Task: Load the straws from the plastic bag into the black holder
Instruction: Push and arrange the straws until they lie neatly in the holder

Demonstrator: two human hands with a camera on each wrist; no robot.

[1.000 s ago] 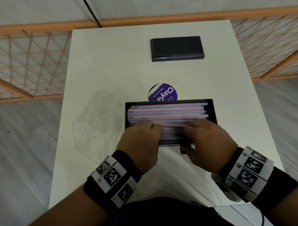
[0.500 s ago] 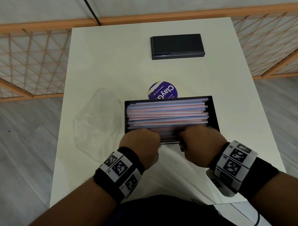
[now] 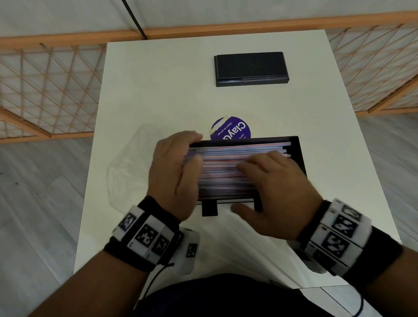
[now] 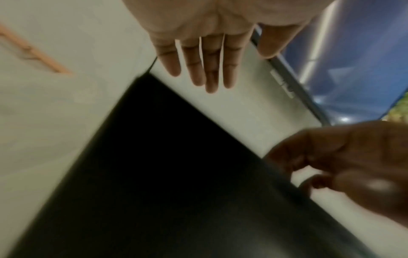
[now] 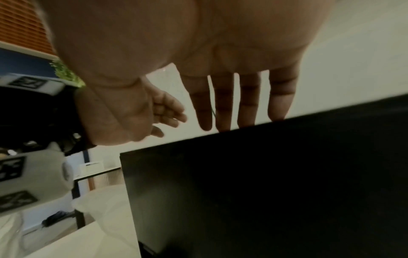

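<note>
The black holder (image 3: pixel 297 150) sits mid-table, packed with pink, white and blue straws (image 3: pixel 227 157) lying lengthwise. My left hand (image 3: pixel 184 149) is at the holder's left end, fingers straight against the straw ends and thumb on top of the pile. My right hand (image 3: pixel 270 180) lies flat on the right half of the straws, thumb at the front wall. In the left wrist view my left hand (image 4: pixel 209 66) shows straight fingers beside the dark holder (image 4: pixel 154 174). In the right wrist view my right hand (image 5: pixel 232 104) reaches over the holder (image 5: pixel 264 183). The clear plastic bag (image 3: pixel 128 170) lies crumpled to the left.
A flat black lid (image 3: pixel 251 69) lies at the far side of the white table (image 3: pixel 153 89). A round purple label (image 3: pixel 233 131) is just behind the holder. An orange lattice fence (image 3: pixel 46 88) runs around the table.
Both hands left the front edge of the straw pile. The left hand moved to the holder's left end and the right hand spread flat over the right part of the straws.
</note>
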